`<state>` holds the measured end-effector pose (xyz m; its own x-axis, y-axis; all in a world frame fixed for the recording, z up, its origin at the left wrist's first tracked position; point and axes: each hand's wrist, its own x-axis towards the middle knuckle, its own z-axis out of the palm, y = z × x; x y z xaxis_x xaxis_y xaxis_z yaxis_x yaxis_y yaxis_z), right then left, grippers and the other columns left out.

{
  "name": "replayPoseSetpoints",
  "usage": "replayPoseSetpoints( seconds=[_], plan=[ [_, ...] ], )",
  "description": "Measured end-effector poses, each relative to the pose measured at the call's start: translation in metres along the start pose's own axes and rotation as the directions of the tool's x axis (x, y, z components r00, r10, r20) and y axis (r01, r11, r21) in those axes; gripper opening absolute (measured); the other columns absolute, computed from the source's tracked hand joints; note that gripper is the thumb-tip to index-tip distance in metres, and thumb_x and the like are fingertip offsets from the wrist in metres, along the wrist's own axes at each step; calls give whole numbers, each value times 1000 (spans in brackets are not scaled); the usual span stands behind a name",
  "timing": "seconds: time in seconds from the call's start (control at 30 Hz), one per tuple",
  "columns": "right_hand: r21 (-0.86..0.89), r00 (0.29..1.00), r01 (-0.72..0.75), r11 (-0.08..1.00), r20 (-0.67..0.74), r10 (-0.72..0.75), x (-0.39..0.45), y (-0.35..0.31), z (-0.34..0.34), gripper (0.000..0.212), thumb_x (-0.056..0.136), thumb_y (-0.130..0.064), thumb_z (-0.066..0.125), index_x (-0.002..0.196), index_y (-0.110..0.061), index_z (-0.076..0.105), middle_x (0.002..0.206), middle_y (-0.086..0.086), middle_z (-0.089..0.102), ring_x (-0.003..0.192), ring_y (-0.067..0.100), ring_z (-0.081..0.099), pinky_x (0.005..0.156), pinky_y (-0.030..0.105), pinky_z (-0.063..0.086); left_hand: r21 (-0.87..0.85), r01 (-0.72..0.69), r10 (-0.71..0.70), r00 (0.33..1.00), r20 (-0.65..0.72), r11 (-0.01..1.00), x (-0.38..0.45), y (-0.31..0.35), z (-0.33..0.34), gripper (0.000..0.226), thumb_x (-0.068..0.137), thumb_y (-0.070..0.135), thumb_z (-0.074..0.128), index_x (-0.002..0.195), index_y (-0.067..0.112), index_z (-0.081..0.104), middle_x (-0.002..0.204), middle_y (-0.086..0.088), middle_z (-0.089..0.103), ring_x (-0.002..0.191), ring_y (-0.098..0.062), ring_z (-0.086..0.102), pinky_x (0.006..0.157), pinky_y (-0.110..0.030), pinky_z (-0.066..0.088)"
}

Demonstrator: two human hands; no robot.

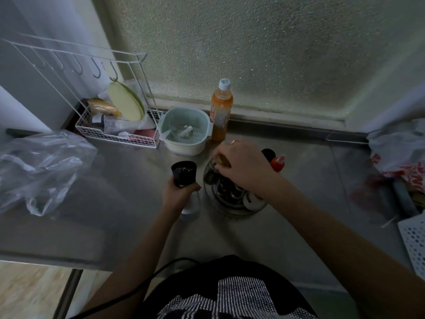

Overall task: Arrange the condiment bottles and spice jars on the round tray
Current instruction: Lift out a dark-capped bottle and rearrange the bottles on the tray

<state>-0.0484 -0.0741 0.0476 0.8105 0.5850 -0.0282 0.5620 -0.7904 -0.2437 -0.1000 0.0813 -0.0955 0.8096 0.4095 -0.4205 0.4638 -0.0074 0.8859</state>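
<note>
A round metal tray (232,207) sits on the steel counter and holds several dark-capped jars (230,191). My right hand (243,166) reaches over the tray's far side, fingers curled round a yellowish jar (221,159). Behind that hand stand a black-capped bottle (268,154) and a red-capped bottle (277,163). My left hand (178,194) grips a tall white bottle with a black cap (184,173), just left of the tray. An orange drink bottle (221,110) stands by the window.
A mint colander bowl (186,132) sits behind the tray. A white wire rack (119,116) with a plate is at the back left. A clear plastic bag (39,166) lies at the left, another bag (400,155) and a white basket (414,242) at the right.
</note>
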Motion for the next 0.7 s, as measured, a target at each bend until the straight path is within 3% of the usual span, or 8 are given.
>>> replayPoseSetpoints(
  seconds=[0.17,0.33,0.4,0.43,0.47,0.53,0.6,0.7],
  plan=[
    [-195,981,0,981,191,39,-27,3,21,24,91,-26,52,113,-19,60,113,4,59,107,23,48,86,37,40,22,-22,21,999,50,1000,-7,0,10,61,40,31,75,94,5,68,85,-11,71,81,-24,65,73,-37,51],
    [-248,959,14,969,278,57,-40,20,53,32,91,-16,55,122,-22,58,127,1,50,115,24,41,85,34,36,46,-42,39,997,72,998,-13,3,15,55,44,24,75,96,8,66,89,-13,70,81,-24,64,78,-42,53],
    [-138,976,23,990,219,8,-47,28,54,35,88,-23,59,123,-23,56,128,0,50,116,23,44,90,36,39,51,-50,46,996,71,997,-14,3,16,58,43,24,75,97,7,65,90,-14,70,83,-26,64,78,-43,53],
    [-39,994,-7,999,104,11,-52,31,53,35,86,-25,62,120,-22,57,123,1,54,113,24,48,90,36,42,49,-56,53,996,71,997,-14,2,16,60,41,26,76,97,7,66,90,-14,70,83,-27,65,78,-45,53],
    [74,996,-78,994,-36,81,-57,36,50,34,83,-25,66,115,-19,58,116,3,57,108,25,52,87,35,44,51,-58,55,996,74,997,-12,1,17,62,39,28,76,96,7,66,90,-14,71,83,-27,65,78,-46,54],
    [305,911,-285,909,-209,355,-70,49,48,41,78,-25,72,112,-11,55,108,10,59,102,30,55,80,33,43,50,-57,53,996,78,997,-11,-1,17,61,38,29,75,94,6,66,87,-13,70,80,-25,65,77,-46,54],
    [407,836,-444,798,-133,533,-79,63,53,52,75,-28,76,115,-7,51,107,11,56,100,31,55,77,35,45,51,-59,55,995,83,997,-11,-1,17,63,36,33,73,93,5,66,85,-13,69,78,-24,64,77,-46,54],
    [377,867,-458,805,-13,499,-86,72,68,51,71,-24,75,115,-12,52,116,9,54,106,31,55,85,38,48,68,-55,48,994,98,996,-9,-4,17,68,35,37,73,95,6,66,89,-15,70,85,-29,66,81,-49,56]
  ],
)
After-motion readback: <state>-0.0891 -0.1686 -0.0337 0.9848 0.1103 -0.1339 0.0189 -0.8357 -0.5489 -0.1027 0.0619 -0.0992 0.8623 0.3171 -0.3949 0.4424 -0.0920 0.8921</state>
